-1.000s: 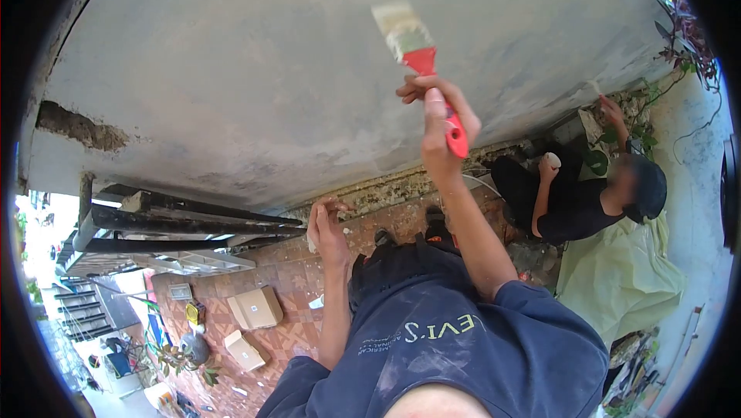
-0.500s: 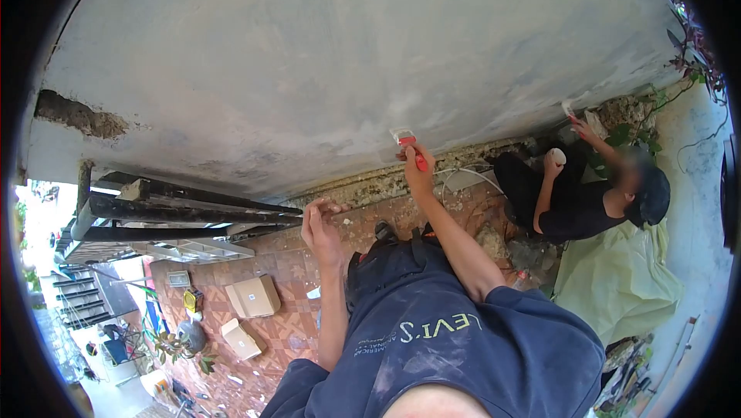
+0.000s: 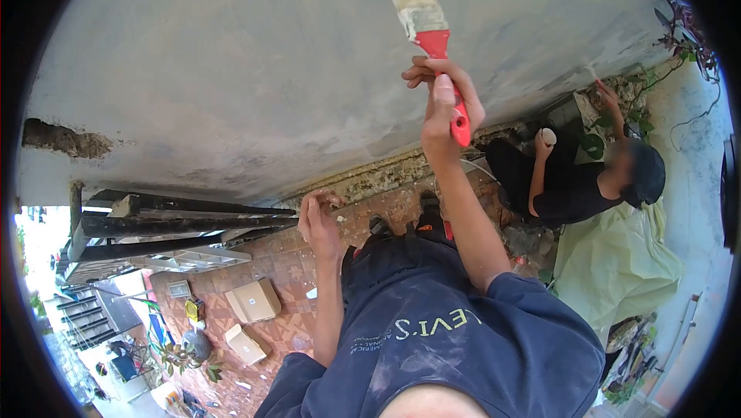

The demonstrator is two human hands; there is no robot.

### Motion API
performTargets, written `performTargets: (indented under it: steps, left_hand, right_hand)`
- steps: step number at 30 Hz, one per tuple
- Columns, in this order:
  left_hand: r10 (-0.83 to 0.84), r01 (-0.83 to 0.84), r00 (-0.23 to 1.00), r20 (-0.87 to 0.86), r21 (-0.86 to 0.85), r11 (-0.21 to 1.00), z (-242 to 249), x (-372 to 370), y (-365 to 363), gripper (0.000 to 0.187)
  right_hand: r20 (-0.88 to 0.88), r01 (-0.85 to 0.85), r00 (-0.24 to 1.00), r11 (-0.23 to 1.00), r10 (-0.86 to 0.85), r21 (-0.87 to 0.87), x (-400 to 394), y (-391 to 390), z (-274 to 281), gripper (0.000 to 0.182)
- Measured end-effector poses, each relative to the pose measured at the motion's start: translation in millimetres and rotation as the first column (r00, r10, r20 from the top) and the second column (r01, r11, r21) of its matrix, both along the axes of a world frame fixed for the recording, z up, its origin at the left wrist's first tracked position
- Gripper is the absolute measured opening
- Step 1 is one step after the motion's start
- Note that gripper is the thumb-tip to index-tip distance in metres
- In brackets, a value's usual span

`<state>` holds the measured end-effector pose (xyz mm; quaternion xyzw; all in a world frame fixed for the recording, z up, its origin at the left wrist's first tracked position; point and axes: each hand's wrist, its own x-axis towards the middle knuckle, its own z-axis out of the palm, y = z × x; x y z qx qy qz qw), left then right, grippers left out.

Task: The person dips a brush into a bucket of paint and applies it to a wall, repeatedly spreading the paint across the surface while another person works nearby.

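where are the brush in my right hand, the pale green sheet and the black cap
Brush [image 3: 434, 42]: head view, upper red handle
Pale green sheet [image 3: 615, 262]: head view, middle
Black cap [image 3: 648, 172]: head view, crown

Right fingers [image 3: 462, 83]: gripping paintbrush [image 3: 433, 42] | left fingers [image 3: 311, 211]: loosely curled

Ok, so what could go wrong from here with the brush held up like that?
The brush in the right hand has white stuff on its bristles; if that is wet, it might drip onto the shirt.
The other person, low down on the right, holds a small white thing, perhaps a cup; a bump could spill anything inside.
A cardboard box lies on the tiled floor, so stepping that way might mean a trip.
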<state>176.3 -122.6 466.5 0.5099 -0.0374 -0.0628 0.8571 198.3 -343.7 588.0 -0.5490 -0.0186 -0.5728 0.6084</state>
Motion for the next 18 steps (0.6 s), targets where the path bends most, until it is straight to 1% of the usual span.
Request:
performTargets:
  steps: [2,3,5,6,8,9,11,12,13,14,15,17,18]
  left_hand:
    - [-0.025,0.025,1.000,0.008,0.006,1.000,-1.1,0.9,-0.2,0.027]
    - [-0.025,0.025,1.000,0.011,0.007,1.000,0.7,1.2,0.0,0.027]
    - [-0.022,0.022,1.000,-0.002,-0.009,1.000,5.9,0.4,0.2,0.027]
    - [-0.021,0.021,1.000,0.000,-0.009,1.000,5.4,0.9,0.3,0.027]
    - [0.009,-0.009,1.000,-0.014,-0.030,1.000,3.7,0.7,3.4,0.028]
    - [0.012,-0.012,1.000,-0.012,-0.031,0.999,4.1,0.4,3.3,0.028]
    - [0.018,-0.018,1.000,-0.010,-0.044,0.999,5.3,1.4,3.2,0.029]
    - [0.019,-0.019,1.000,-0.007,-0.045,0.999,5.6,2.0,3.4,0.029]
    - [0.014,-0.014,1.000,0.011,-0.042,0.999,5.5,2.7,3.2,0.029]
    - [0.007,-0.006,1.000,0.030,-0.040,0.999,5.4,3.7,2.6,0.028]
    - [0.004,-0.002,0.999,0.036,-0.045,0.999,5.1,4.5,1.6,0.028]
    - [0.024,-0.022,0.998,0.053,-0.030,0.999,5.0,6.5,1.2,0.028]
    - [0.025,-0.023,0.998,0.060,-0.033,0.999,6.0,9.2,0.1,0.028]
  right_hand:
    - [-0.147,0.009,0.989,1.000,-0.009,-0.005,6.9,-7.1,-38.1,0.017]
    - [-0.144,0.009,0.990,1.000,-0.010,-0.004,7.5,-8.6,-63.0,0.017]
    - [-0.311,0.014,0.950,0.999,-0.002,0.038,6.4,-11.0,-117.7,0.016]
    - [-0.309,0.013,0.951,0.999,-0.001,0.039,3.5,-10.6,-136.1,0.016]
    - [-0.424,0.041,0.906,0.993,0.009,0.108,-4.1,-5.4,-164.7,0.015]
    - [-0.422,0.038,0.906,0.994,0.011,0.107,-4.5,-4.2,-172.6,0.015]
    - [-0.469,0.063,0.882,0.977,0.041,0.205,-3.4,-1.9,-187.0,0.015]
    - [-0.467,0.062,0.884,0.977,0.041,0.203,-2.7,-1.8,-196.0,0.015]
    - [-0.528,0.077,0.847,0.964,0.070,0.253,-2.0,-2.4,-204.5,0.015]
    - [-0.583,0.098,0.806,0.949,0.101,0.300,-1.4,-2.9,-203.6,0.015]
    - [-0.578,0.100,0.810,0.950,0.095,0.296,0.0,-4.5,-202.3,0.015]
    - [-0.548,0.099,0.822,0.910,0.154,0.403,4.0,-5.0,-196.2,0.016]
    - [-0.543,0.095,0.826,0.911,0.153,0.401,9.2,-7.3,-178.4,0.016]
